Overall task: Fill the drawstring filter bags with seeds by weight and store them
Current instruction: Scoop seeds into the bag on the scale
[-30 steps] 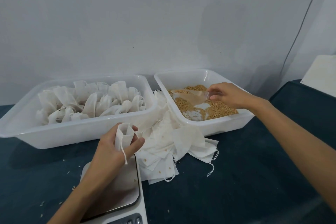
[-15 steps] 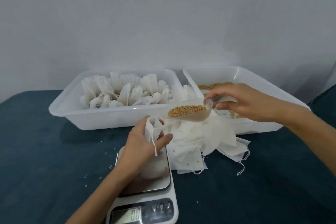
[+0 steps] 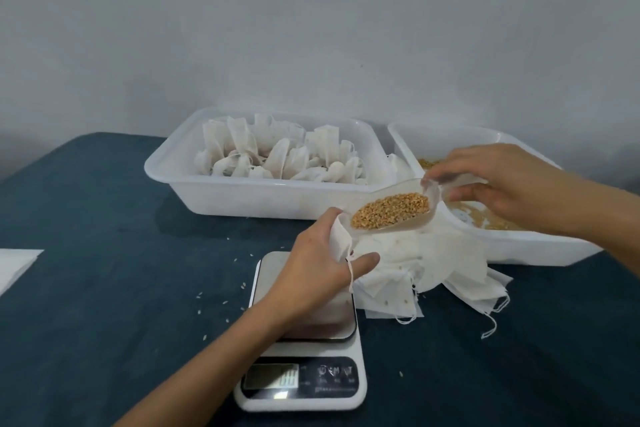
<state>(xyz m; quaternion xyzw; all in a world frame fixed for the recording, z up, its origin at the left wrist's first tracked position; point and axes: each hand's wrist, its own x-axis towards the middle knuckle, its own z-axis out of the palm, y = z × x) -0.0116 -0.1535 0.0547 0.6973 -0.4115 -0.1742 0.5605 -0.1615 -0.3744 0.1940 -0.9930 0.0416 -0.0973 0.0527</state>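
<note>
Left hand (image 3: 313,272) has its fingers curled round an empty filter bag (image 3: 341,239), holding it open right above the scale (image 3: 304,333). Right hand (image 3: 502,185) pinches the handle of a clear scoop (image 3: 391,210) full of seeds (image 3: 389,210), tip at the bag's mouth. Tub of filled bags (image 3: 277,152) sits behind the scale, spare bags (image 3: 433,267) just right of it.

Single head-worn view, looking forward and down

The wide-angle camera faces a pale grey wall (image 3: 311,28) across a dark teal table (image 3: 104,288), close above a white digital kitchen scale (image 3: 304,381) at the near edge.
</note>
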